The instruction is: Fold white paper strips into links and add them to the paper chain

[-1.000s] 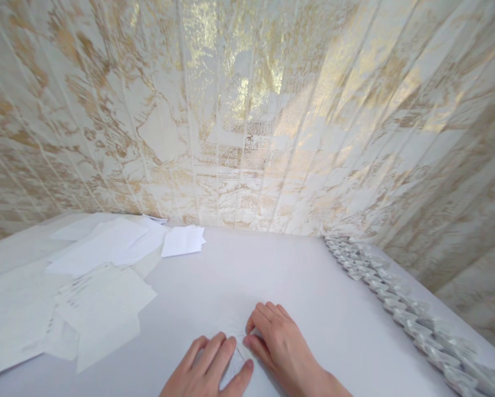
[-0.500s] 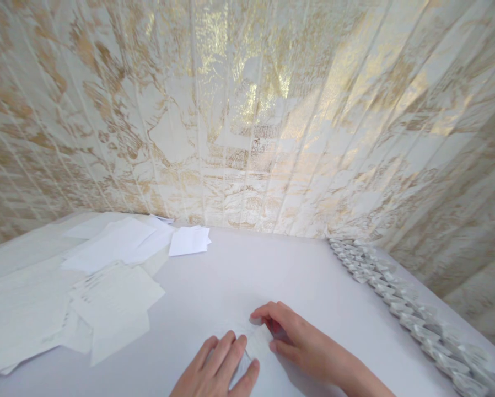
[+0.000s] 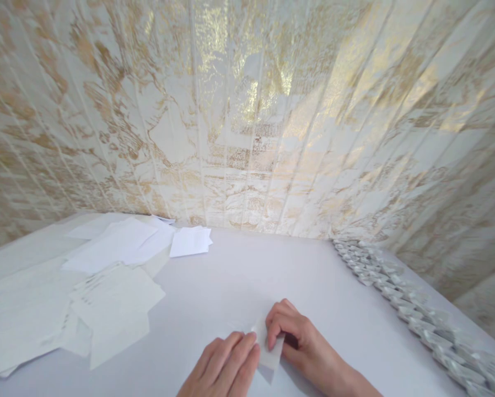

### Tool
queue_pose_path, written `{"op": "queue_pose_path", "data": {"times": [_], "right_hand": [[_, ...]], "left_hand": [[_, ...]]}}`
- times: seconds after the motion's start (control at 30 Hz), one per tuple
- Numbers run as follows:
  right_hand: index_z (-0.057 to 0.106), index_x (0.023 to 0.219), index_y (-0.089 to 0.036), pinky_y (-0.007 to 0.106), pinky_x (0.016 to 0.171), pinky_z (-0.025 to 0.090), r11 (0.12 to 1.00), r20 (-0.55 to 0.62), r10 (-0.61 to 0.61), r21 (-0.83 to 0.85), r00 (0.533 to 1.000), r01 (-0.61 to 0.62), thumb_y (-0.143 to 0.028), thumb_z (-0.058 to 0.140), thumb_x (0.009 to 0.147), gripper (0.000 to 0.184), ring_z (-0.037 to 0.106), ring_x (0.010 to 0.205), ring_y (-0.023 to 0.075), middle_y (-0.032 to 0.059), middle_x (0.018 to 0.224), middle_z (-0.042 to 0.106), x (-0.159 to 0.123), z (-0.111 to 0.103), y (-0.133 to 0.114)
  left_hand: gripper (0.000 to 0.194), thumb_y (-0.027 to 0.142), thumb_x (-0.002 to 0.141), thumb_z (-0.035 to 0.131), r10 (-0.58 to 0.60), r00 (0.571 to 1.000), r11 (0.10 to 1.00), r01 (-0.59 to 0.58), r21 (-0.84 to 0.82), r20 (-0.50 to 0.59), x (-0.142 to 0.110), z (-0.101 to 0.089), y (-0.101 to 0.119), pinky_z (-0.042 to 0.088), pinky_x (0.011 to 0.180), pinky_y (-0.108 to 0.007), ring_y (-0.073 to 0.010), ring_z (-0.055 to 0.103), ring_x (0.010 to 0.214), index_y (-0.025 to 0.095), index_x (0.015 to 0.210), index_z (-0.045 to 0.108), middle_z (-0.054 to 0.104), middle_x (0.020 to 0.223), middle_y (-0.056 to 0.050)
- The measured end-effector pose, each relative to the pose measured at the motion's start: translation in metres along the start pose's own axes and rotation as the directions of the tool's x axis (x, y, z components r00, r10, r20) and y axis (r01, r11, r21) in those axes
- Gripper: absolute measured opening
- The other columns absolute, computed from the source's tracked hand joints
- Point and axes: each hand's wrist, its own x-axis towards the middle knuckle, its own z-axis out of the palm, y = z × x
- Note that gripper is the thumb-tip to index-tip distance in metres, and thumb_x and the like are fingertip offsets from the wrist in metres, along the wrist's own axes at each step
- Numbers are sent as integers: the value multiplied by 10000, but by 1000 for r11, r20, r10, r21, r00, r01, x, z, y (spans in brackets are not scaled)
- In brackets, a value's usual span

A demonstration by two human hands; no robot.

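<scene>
- Two bare hands are in the frame, both at the lower centre, working over one piece of white paper (image 3: pixel 267 358).
- This folded-looking paper lies between them, near the bottom of the frame, its lower corner pointing down toward the frame's edge.
- The left hand (image 3: pixel 222 366) has its fingers nearly straight and close together, the tips resting at the paper's left edge; its thumb is out of sight, so I cannot tell whether it grips or only presses.
- The right hand (image 3: pixel 303 339) is curled nearly closed, its bent fingers and thumb pinching the paper's right side.
- Both are above a pale tabletop (image 3: pixel 247 275), which fills the lower half of the frame.
- At the left, loose paper sheets (image 3: pixel 111 242) overlap in a broad spread; the overlap prevents an exact count. Lower in it, a fan of smaller slips (image 3: pixel 119 309) shows dark marks along one edge.
- One small stack of white squares (image 3: pixel 190 241) sits just right of that spread, with at least two sheets showing.
- Along the right side, folded grey-white pieces (image 3: pixel 417 325) overlap in a long diagonal band, too many and too blurred to count; whether they are hollow cannot be told.
- A gold-patterned backdrop (image 3: pixel 247 138) fills the upper half.
</scene>
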Motion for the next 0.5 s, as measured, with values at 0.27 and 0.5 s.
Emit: {"op": "queue_pose_path", "data": {"times": [0.27,0.5], "right_hand": [[641,930,-228,356,858,403,935,155,-119,-314,981,163,51,485,800,345,516,963,215,45,997,626,-4,-10,-13],[739,885,-244,346,862,430,981,208,22,-195,978,20,-154,685,842,114,543,936,210,30,928,607,-3,-21,-9]], "left_hand": [[232,244,1019,420,24,1000,1000,-24,-4,-3,-8,13,3,361,941,-324,-182,540,1031,232,1039,651,675,1111,14],[236,215,1022,403,16,1000,1000,-16,-11,-3,-14,15,4,372,903,-333,-198,556,1018,213,1053,637,684,1101,0]]}}
